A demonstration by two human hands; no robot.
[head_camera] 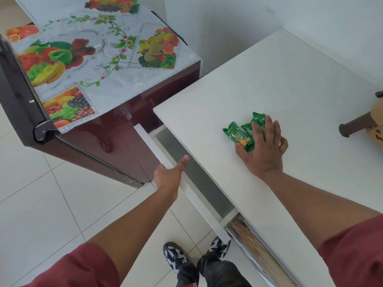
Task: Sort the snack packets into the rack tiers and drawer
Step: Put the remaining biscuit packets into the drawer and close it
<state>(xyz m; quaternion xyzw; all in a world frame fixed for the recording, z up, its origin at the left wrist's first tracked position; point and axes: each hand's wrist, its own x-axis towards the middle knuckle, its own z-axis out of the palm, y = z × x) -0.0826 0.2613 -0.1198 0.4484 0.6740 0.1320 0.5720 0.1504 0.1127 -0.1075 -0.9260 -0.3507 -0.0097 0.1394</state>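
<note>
We note the left hand gripping the front edge of the drawer, which stands pulled out under the counter. The right hand rests on the counter, fingers spread over the green snack packets, thumb pressed at their near end.

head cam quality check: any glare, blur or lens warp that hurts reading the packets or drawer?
Head view: even daylight with soft shadows. Glare streaks the maroon fridge side, not the green packets, whose print stays legible under the right hand. Wide-angle bowing bends the countertop edges. The left hand on the drawer front is slightly soft; the drawer interior is shaded.
</note>
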